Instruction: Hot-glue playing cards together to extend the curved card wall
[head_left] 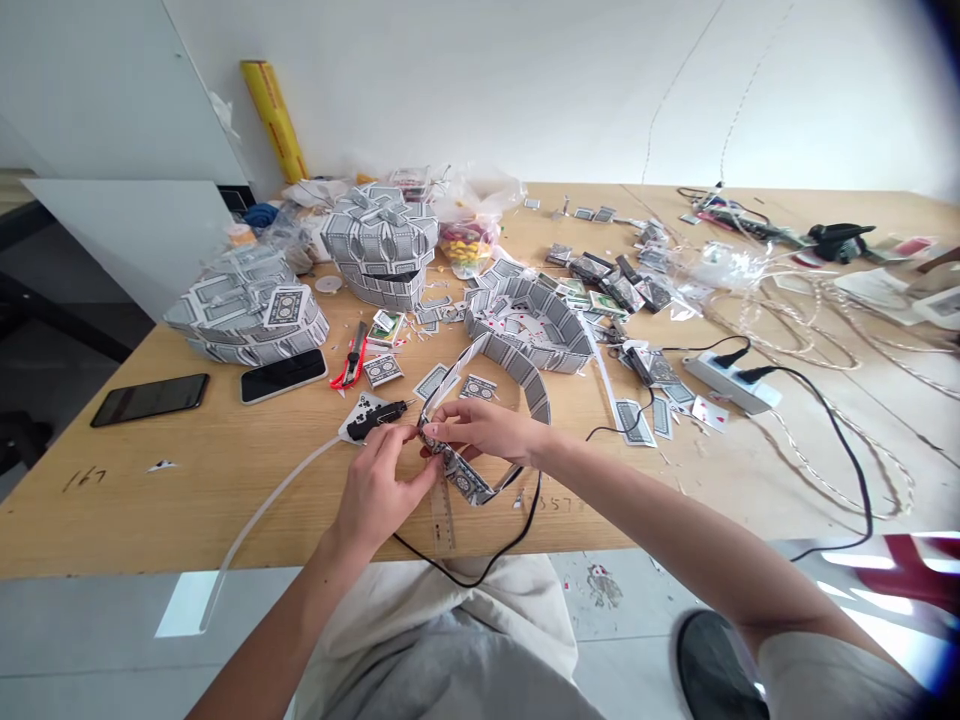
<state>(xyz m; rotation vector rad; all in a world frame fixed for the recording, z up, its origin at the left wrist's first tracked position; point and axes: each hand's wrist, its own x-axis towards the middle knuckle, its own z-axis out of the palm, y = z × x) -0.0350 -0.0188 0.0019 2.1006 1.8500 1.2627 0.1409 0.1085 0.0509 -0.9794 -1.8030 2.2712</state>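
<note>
A looped strip of folded playing cards [534,385] stands on its edge over the table's front part. My left hand [384,480] pinches its left side with thumb and fingertips. Across the loop reaches my right hand [480,428], its fingers closed on the same side of the strip. A transparent ruler [442,515] lies beneath, partly hidden. Left of the hands, a black glue gun [376,420] rests on a playing card, with a long white glue stick [277,490] trailing from it. Behind the loop sits an open box made of cards [559,352].
Two card-built boxes, one heart-like [247,335] and one taller [379,240], stand at the back left. Two phones [283,377] and a red utility knife [350,358] lie nearby. Card packs [622,285], a power strip [731,382] and cords spread rightward.
</note>
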